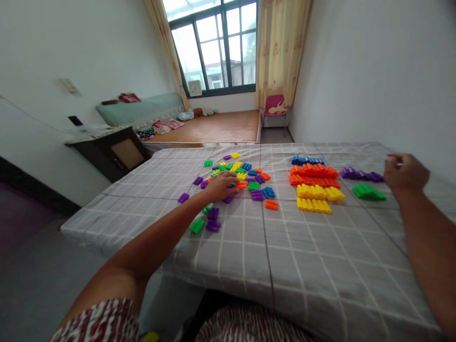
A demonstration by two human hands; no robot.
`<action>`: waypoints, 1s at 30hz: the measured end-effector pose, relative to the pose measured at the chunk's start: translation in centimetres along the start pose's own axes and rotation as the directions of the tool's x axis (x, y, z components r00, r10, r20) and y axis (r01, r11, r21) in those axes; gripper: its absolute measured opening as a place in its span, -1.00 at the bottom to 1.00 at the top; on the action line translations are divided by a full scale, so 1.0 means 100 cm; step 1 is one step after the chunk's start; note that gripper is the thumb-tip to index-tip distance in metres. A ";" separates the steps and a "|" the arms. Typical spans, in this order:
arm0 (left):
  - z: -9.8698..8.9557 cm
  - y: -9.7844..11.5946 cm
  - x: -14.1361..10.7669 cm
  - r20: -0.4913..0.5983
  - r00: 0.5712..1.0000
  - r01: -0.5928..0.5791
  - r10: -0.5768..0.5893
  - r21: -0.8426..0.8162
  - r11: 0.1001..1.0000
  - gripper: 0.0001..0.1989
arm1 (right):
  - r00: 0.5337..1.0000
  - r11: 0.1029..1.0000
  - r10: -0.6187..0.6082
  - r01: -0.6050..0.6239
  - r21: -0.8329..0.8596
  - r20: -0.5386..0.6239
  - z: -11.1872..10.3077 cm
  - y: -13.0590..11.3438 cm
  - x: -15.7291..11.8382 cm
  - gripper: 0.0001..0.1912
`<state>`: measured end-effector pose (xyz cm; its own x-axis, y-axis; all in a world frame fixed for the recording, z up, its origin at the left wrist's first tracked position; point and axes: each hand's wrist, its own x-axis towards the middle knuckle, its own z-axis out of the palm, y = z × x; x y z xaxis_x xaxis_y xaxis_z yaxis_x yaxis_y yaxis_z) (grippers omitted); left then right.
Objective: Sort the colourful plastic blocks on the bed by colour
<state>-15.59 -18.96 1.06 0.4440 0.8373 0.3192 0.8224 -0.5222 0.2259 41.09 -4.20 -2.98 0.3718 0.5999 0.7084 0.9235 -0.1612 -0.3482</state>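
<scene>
My left hand (223, 186) reaches into a loose, mixed pile of small plastic pieces shaped like joined tubes. Its fingers stretch over the pieces, apart from one another, with none visibly held. Around it lie a purple piece (257, 195), a green piece (253, 185) and a yellow piece (241, 176). My right hand (408, 171) is curled at the right end of a purple row (361, 174); whatever its fingers hold, if anything, is hidden. A green group (369, 192) lies just left of that wrist.
Sorted rows of blue (308, 160), orange (314, 175) and yellow pieces (314, 205) lie between my hands on a checked cloth (242, 251). Beyond the table are a bed (228, 126), a pink chair (274, 102) and a dark cabinet (103, 159). A wall runs along the right.
</scene>
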 end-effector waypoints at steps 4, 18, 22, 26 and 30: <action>-0.007 0.000 0.004 -0.066 0.991 0.097 -0.114 -0.230 0.968 -0.68 | 0.985 0.962 -0.158 0.170 0.212 -0.069 -0.042 -0.062 -0.006 -0.64; -0.022 0.023 0.001 -0.155 0.984 0.064 -0.090 -0.167 0.984 -0.66 | 0.322 0.363 -0.828 -0.318 0.876 0.460 -0.081 -0.328 -0.158 -0.48; -0.037 -0.001 -0.041 -0.064 0.991 0.104 -0.115 -0.155 0.982 -0.60 | 0.364 0.507 -0.800 -0.013 0.862 0.476 -0.067 -0.326 -0.144 -0.60; -0.064 -0.003 -0.097 0.200 0.980 0.024 0.014 -0.187 0.982 -0.71 | 0.147 0.509 -0.859 0.351 0.786 0.490 -0.071 -0.300 -0.133 -0.77; -0.075 0.002 -0.130 0.344 0.931 -0.027 0.121 -0.266 0.964 -0.50 | 0.029 0.425 -0.884 0.469 0.774 0.467 -0.071 -0.286 -0.143 -0.60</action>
<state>-23.88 -31.17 3.90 0.6353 0.7722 0.0077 0.6858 -0.5687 0.4540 10.00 -13.76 1.21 -0.8495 0.5260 0.0417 0.4932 0.8197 -0.2912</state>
